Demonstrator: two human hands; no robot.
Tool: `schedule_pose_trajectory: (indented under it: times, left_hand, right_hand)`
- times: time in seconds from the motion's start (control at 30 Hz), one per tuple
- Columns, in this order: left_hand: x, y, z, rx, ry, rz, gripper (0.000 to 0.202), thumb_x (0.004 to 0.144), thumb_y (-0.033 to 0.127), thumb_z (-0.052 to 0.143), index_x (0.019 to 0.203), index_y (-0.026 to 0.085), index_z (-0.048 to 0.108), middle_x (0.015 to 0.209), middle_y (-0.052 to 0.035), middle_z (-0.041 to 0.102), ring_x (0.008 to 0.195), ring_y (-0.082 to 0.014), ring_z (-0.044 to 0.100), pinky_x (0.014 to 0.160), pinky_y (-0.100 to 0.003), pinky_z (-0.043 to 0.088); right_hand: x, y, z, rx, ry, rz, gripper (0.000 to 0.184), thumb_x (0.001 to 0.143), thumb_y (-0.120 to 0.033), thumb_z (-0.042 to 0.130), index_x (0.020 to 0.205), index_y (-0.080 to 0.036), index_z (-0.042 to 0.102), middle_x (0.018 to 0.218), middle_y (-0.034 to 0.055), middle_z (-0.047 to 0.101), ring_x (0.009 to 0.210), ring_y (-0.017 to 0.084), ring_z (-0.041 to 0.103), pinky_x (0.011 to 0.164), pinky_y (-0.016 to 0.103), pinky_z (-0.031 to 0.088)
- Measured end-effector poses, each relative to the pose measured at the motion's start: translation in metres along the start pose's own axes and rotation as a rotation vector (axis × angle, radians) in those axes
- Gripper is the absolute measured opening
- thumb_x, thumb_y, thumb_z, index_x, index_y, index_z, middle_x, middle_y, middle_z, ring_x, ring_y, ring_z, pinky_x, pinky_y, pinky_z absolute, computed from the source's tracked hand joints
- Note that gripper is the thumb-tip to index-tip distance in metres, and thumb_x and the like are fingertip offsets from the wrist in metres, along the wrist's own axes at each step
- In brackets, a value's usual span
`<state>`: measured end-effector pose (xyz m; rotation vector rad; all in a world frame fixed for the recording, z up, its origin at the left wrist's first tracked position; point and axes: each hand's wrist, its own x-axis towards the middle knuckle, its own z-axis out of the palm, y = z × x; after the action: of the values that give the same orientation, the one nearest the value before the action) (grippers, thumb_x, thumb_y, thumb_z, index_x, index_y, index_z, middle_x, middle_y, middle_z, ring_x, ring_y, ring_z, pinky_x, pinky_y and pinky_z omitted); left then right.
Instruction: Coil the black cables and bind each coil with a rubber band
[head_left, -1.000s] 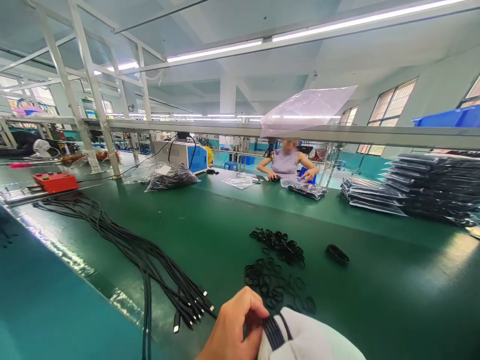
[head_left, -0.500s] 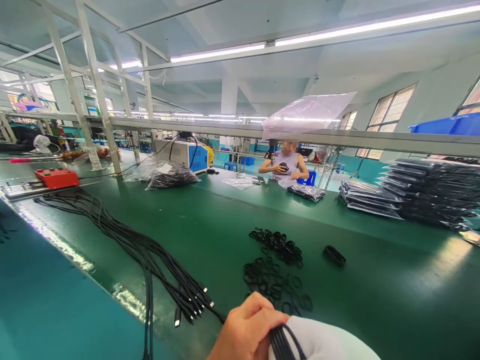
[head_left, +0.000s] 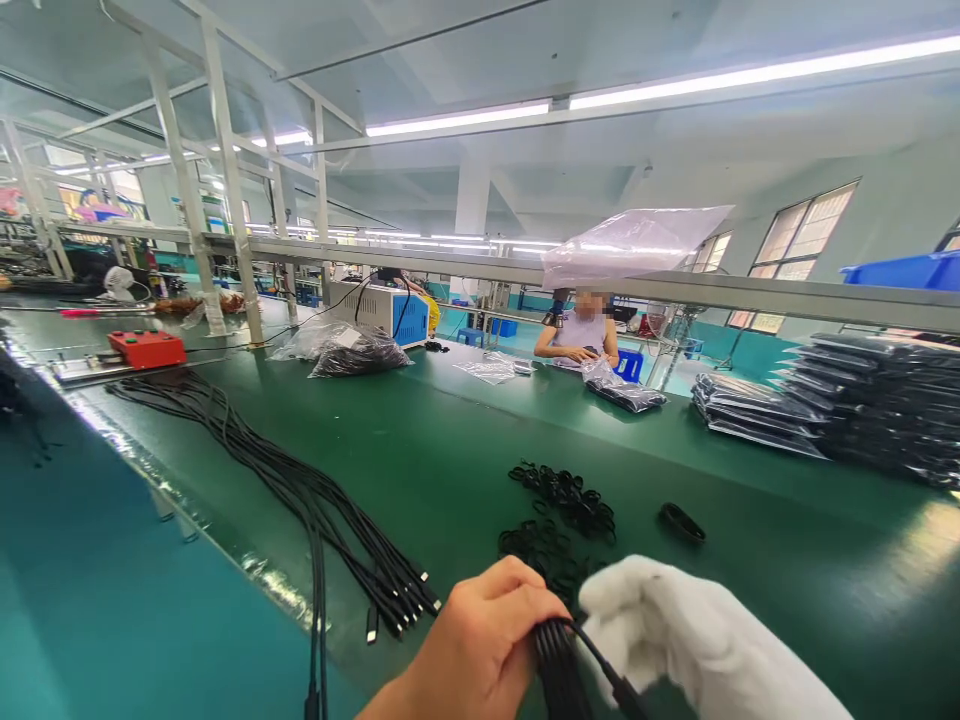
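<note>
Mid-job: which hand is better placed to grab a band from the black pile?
Right, probably: the left hand is clamped around the cable bundle, while the gloved right hand lies right by the band pile.

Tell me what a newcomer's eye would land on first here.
First, the hands at the bottom edge: the bare left hand grips a bundle of black cables, the white-gloved right hand touching it. Next, the long black cables fanned across the green table at left, and the heap of small black rings just beyond the hands.
</note>
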<state>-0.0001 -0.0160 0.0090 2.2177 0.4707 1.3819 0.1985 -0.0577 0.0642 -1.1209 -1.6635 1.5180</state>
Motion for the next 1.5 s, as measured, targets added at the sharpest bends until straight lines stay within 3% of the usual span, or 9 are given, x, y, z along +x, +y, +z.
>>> schedule_pose_trajectory:
  times: [0.13, 0.2, 0.37, 0.5, 0.7, 0.87, 1.17, 1.37, 1.5]
  left_hand:
    - [0.004, 0.001, -0.008, -0.016, -0.054, -0.035, 0.024, 0.087, 0.014, 0.040, 0.093, 0.019, 0.062, 0.082, -0.0053, 0.060, 0.070, -0.0122, 0.058, 0.064, -0.017, 0.046]
    - [0.007, 0.004, -0.012, -0.020, -0.093, -0.061, 0.025, 0.086, 0.012, 0.040, 0.093, 0.018, 0.063, 0.083, -0.0052, 0.060, 0.073, -0.0124, 0.058, 0.066, -0.017, 0.046]
    - [0.015, 0.013, -0.020, 0.016, -0.185, -0.292, 0.028, 0.084, 0.009, 0.039, 0.088, 0.017, 0.065, 0.084, -0.0041, 0.060, 0.076, -0.0127, 0.057, 0.070, -0.020, 0.045]
    - [0.022, 0.015, -0.021, 0.081, -0.178, -0.509, 0.030, 0.080, 0.008, 0.043, 0.097, 0.022, 0.063, 0.092, -0.0016, 0.059, 0.081, -0.0134, 0.057, 0.074, -0.022, 0.043]
    - [0.030, 0.016, -0.014, 0.222, -0.164, -0.705, 0.019, 0.074, 0.008, 0.047, 0.081, 0.020, 0.060, 0.077, 0.0019, 0.062, 0.070, -0.0140, 0.054, 0.064, -0.024, 0.039]
    - [0.028, 0.010, -0.004, 0.016, -0.096, -0.939, 0.014, 0.070, 0.011, 0.050, 0.078, 0.020, 0.057, 0.063, 0.0047, 0.057, 0.057, -0.0118, 0.051, 0.051, -0.021, 0.036]
    - [0.028, 0.004, -0.003, 0.237, -0.221, -0.966, 0.014, 0.066, 0.007, 0.051, 0.068, 0.020, 0.051, 0.057, 0.0063, 0.053, 0.054, -0.0107, 0.045, 0.050, -0.021, 0.028]
    - [0.023, 0.006, -0.005, 0.311, -0.190, -0.862, 0.017, 0.066, 0.004, 0.046, 0.063, 0.019, 0.054, 0.057, 0.0050, 0.053, 0.057, -0.0111, 0.046, 0.053, -0.021, 0.029]
    - [0.023, -0.003, -0.005, 0.239, -0.186, -0.922, 0.014, 0.066, 0.006, 0.049, 0.062, 0.018, 0.057, 0.055, 0.0048, 0.053, 0.056, -0.0112, 0.047, 0.052, -0.020, 0.031]
  right_hand:
    - [0.016, 0.017, 0.004, -0.037, 0.131, -0.018, 0.063, 0.065, -0.039, 0.072, 0.124, -0.027, 0.054, 0.112, 0.0078, 0.061, 0.104, 0.031, 0.056, 0.085, 0.035, 0.048]
    - [0.024, 0.025, 0.011, -0.036, 0.134, -0.023, 0.061, 0.062, -0.037, 0.073, 0.120, -0.024, 0.057, 0.104, 0.0069, 0.062, 0.099, 0.029, 0.057, 0.082, 0.036, 0.051]
    - [0.043, 0.026, 0.029, 0.031, 0.077, -0.033, 0.043, 0.062, -0.030, 0.074, 0.101, -0.017, 0.062, 0.086, 0.0023, 0.060, 0.081, 0.021, 0.058, 0.073, 0.035, 0.054]
    - [0.051, 0.026, 0.035, 0.424, -0.095, 0.003, 0.046, 0.062, -0.031, 0.074, 0.103, -0.013, 0.060, 0.085, 0.0058, 0.062, 0.078, 0.020, 0.062, 0.062, 0.031, 0.055]
    - [0.051, 0.042, 0.035, 0.643, -0.135, 0.038, 0.042, 0.068, -0.036, 0.073, 0.099, -0.008, 0.064, 0.086, 0.0131, 0.065, 0.083, 0.024, 0.065, 0.061, 0.031, 0.057]
    - [0.053, 0.047, 0.040, 0.650, -0.059, 0.046, 0.041, 0.065, -0.035, 0.076, 0.094, -0.008, 0.066, 0.082, 0.0118, 0.066, 0.079, 0.022, 0.065, 0.060, 0.031, 0.057]
    - [0.059, 0.064, 0.053, 0.705, -0.050, 0.067, 0.035, 0.063, -0.033, 0.077, 0.085, -0.009, 0.062, 0.070, 0.0022, 0.054, 0.054, 0.010, 0.055, 0.040, 0.018, 0.049]
    - [0.060, 0.057, 0.052, 0.693, -0.106, 0.199, 0.035, 0.061, -0.027, 0.078, 0.089, -0.011, 0.062, 0.077, 0.0038, 0.058, 0.064, 0.013, 0.060, 0.054, 0.030, 0.058]
    - [0.060, 0.056, 0.054, 0.709, -0.114, 0.192, 0.035, 0.062, -0.031, 0.078, 0.087, -0.011, 0.063, 0.080, 0.0055, 0.059, 0.067, 0.015, 0.061, 0.053, 0.027, 0.057]
